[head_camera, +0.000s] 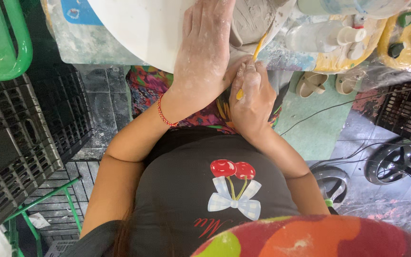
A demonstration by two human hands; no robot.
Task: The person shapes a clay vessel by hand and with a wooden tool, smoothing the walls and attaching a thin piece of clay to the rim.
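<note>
My left hand [205,52], dusted with dry clay and with a red string bracelet at the wrist, lies flat on a white round board [139,33]. Its fingertips rest against a grey clay piece [252,19] at the top of the view. My right hand [250,102] sits just below and beside the left hand. It pinches a thin yellow stick tool [259,47] whose tip points up at the base of the clay piece. The upper part of the clay piece is cut off by the frame edge.
Black plastic crates [15,138] are stacked at the left beside a green frame [10,47]. A pale bottle [327,35] lies on a yellow tray [338,62] at the right. Sandals [312,83], a cable and a black fan [396,162] are on the floor.
</note>
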